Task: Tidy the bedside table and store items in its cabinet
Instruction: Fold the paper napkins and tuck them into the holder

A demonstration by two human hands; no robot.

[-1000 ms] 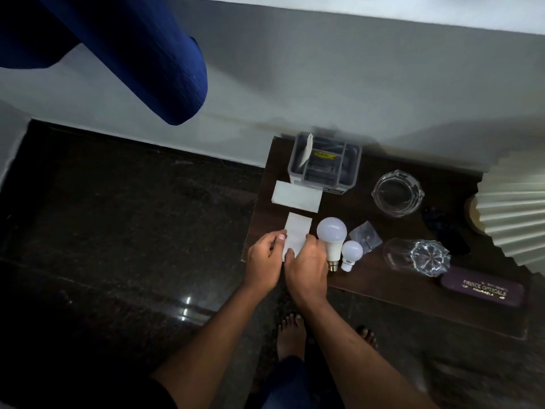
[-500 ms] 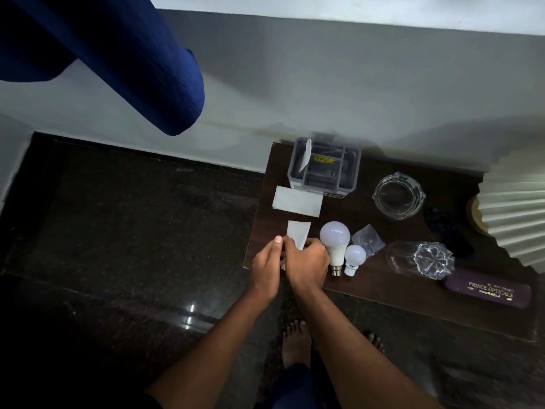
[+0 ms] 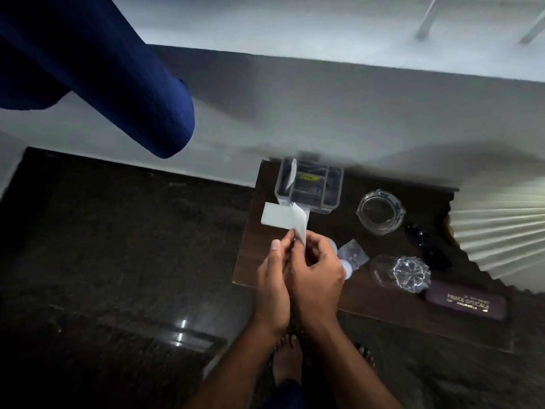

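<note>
Both hands pinch one small white paper (image 3: pixel 301 231): the left hand (image 3: pixel 272 286) and the right hand (image 3: pixel 317 280) hold it up over the bedside table (image 3: pixel 383 302), near its left edge. It is thin and bent. Another white paper (image 3: pixel 280 216) lies flat beyond it, by the clear box (image 3: pixel 309 187).

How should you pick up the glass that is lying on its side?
Grip the glass around its smooth round body, coming down from above with fingers on either side. It lies on the table with its patterned base toward the glasses case, so the sides are free. The case sits close by the base, so that end looks more awkward.
</note>
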